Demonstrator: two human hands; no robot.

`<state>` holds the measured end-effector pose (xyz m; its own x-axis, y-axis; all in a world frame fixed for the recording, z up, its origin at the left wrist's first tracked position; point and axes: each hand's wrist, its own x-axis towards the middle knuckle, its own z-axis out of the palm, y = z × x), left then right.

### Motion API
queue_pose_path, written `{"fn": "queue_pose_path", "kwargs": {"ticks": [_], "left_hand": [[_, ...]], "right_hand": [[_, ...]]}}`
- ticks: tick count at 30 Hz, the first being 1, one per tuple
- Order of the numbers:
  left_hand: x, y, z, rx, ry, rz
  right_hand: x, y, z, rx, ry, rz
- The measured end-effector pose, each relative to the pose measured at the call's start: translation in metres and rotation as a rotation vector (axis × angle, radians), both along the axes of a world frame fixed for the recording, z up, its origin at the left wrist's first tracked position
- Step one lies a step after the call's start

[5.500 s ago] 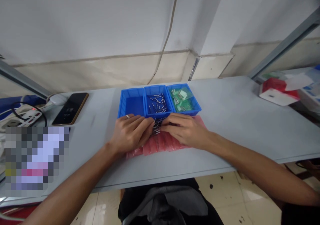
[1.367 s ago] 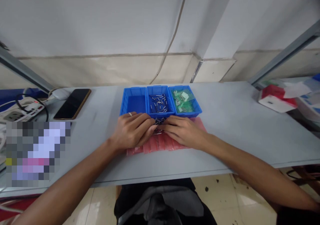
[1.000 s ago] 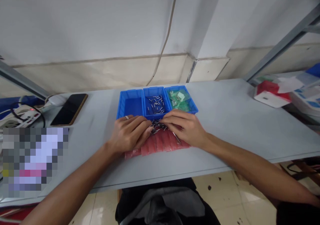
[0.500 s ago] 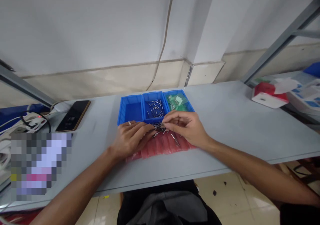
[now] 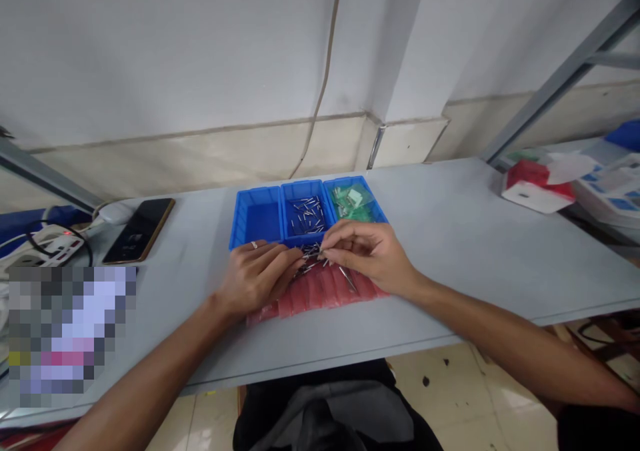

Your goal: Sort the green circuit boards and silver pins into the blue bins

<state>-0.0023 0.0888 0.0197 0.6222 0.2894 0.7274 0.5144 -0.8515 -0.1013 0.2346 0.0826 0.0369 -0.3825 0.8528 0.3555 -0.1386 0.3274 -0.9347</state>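
Several slim metal pins (image 5: 313,251) lie heaped on a pink plastic bag sheet (image 5: 315,291), just in front of the blue bins. My left hand (image 5: 260,271) rests at the left side of the heap, fingers bent and pressed together; its fingertips touch the pins, and what they grip is hidden. From the right, my right hand (image 5: 367,251) pinches with thumb and forefinger at the heap's edge, on a small metal pin that barely shows. One longer metal pin (image 5: 346,277) lies apart on the pink plastic, below my right fingers.
Behind my hands stand a blue bin (image 5: 257,194), a blue bin with loose pins (image 5: 306,216) and one with green bags (image 5: 353,201). A phone (image 5: 140,231) and a power strip (image 5: 50,247) lie left. A red-and-white box (image 5: 537,191) is at right.
The whole view has shifted slightly left. Both hands stay at the pin heap, with only a slight change at the fingertips.
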Motion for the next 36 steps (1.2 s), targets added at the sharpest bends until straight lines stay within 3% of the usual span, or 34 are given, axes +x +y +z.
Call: {"fn": "queue_pose_path", "kwargs": {"ticks": [6, 10, 12, 17, 20, 25, 29, 32, 36], "left_hand": [[-0.001, -0.001, 0.003, -0.016, -0.032, 0.025], [-0.002, 0.0, 0.002, 0.017, -0.039, 0.062], [-0.003, 0.001, 0.001, 0.01, -0.021, 0.065], [-0.004, 0.0, -0.001, 0.025, 0.002, 0.065], [-0.004, 0.001, -0.001, 0.046, 0.008, 0.06], [-0.005, 0.003, -0.001, 0.036, 0.013, 0.064], [-0.007, 0.003, -0.002, 0.022, 0.007, 0.09], [-0.007, 0.002, -0.002, 0.021, 0.021, 0.079], [-0.004, 0.0, 0.001, 0.027, 0.041, 0.062]], "right_hand": [[0.008, 0.009, 0.0, -0.088, 0.055, -0.062], [0.013, 0.012, 0.008, -0.027, -0.045, -0.038], [0.013, 0.01, 0.008, 0.117, -0.21, -0.029], [0.008, 0.006, -0.012, 0.779, -0.811, 0.094], [0.005, 0.008, -0.021, 0.964, -0.982, 0.109], [0.006, 0.009, -0.022, 1.0, -0.955, 0.054], [0.007, 0.008, -0.021, 0.919, -0.992, -0.014], [0.007, 0.008, -0.022, 0.869, -0.999, -0.015], [0.006, 0.009, -0.025, 0.912, -0.987, 0.025]]}}
